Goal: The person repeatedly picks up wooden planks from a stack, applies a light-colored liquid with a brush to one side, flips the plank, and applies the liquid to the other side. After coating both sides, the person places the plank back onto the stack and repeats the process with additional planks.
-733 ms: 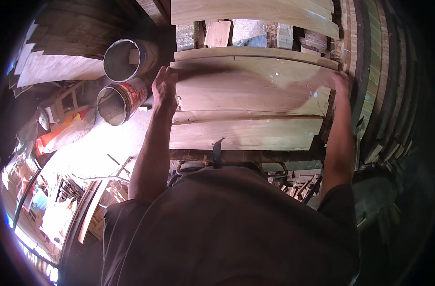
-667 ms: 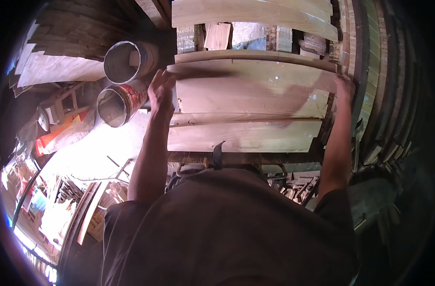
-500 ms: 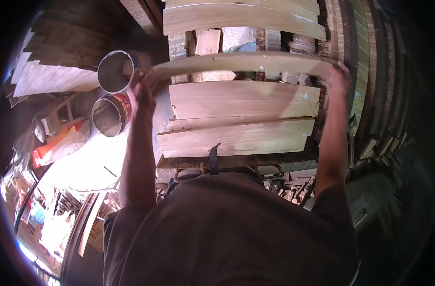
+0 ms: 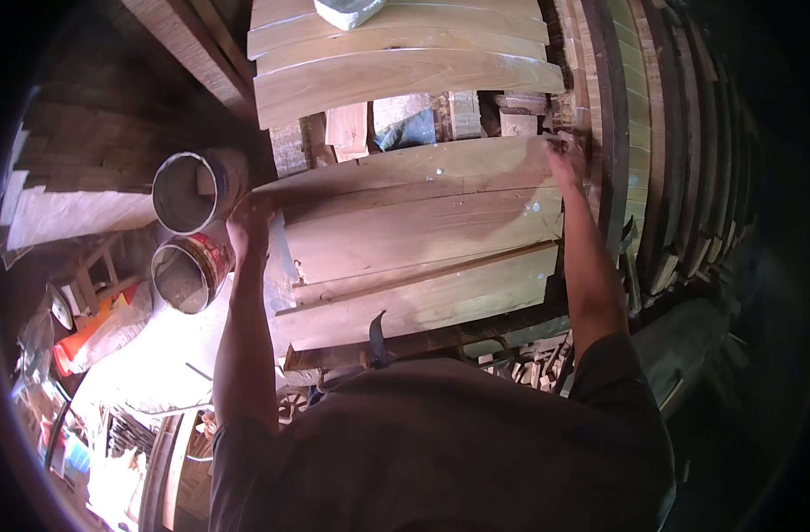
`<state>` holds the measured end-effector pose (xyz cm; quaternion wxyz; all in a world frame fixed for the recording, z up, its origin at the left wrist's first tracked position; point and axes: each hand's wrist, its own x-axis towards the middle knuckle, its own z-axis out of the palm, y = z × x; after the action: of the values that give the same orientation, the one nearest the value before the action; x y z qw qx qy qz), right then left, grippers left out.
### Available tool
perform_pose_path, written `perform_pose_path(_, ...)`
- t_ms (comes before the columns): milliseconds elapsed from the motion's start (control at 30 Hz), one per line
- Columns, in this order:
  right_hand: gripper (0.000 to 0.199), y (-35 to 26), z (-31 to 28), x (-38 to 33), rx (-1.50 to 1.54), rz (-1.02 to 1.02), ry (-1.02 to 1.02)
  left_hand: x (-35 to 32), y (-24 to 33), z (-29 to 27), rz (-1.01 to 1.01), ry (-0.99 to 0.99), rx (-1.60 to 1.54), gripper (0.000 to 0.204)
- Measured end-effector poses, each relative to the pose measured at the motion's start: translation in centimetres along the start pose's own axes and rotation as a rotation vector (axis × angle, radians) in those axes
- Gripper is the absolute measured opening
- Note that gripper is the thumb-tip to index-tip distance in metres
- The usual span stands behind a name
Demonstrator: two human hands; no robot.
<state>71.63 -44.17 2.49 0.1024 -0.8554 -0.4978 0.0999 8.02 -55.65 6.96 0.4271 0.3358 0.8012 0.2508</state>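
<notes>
A long pale wooden board (image 4: 414, 170) lies crosswise in front of me, its far edge beside the gap in the bench. My left hand (image 4: 251, 220) grips its left end, and my right hand (image 4: 565, 160) holds the far right corner. Just nearer, a wide plank (image 4: 423, 226) lies flat against it. Closer to my body is another pale plank (image 4: 423, 297), with a thin dark edge along its far side. A dark curved strip (image 4: 377, 339) sticks up at the near edge.
Beyond the gap lie several pale boards (image 4: 405, 73) with a white block (image 4: 348, 11) on top. Two buckets, a grey one (image 4: 185, 193) and a red one (image 4: 190, 273), stand at the left. Long timbers (image 4: 667, 151) are stacked at the right. Wood offcuts (image 4: 534, 365) lie below the bench.
The board has come down from above the bench onto the surface, flush beside the wide plank. Both hands still hold its ends. The view has shifted, showing more of the far boards.
</notes>
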Motion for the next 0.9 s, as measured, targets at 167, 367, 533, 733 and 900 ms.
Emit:
perform_pose_path(167, 0.04, -3.9, -1.4, -0.6, 1.084, 0.019, -0.139, 1.7, -2.7, 0.3, 0.121, 0.052, -0.196, 0.036)
perform_pose_path(367, 0.044, -6.5, -3.5, 0.7, 1.126, 0.178, -0.032, 4.2, 0.7, -0.6, 0.361, 0.096, -0.233, 0.031)
perform_pose_path(533, 0.03, -8.3, -4.5, 2.9, 0.24, 0.006, 0.125, 5.0, 0.3, -1.2, 0.362, 0.135, 0.097, 0.029)
perform_pose_path(733, 0.039, -28.6, -8.4, -1.4, 0.191, -0.666, 0.1, 3.9, -3.0, 0.4, 0.303, 0.178, -0.294, 0.053)
perform_pose_path(900, 0.042, -39.1, -4.2, 0.0, 0.047, -0.859, 0.124, -1.3, -1.7, 4.8, 0.219, 0.347, -0.367, 0.072)
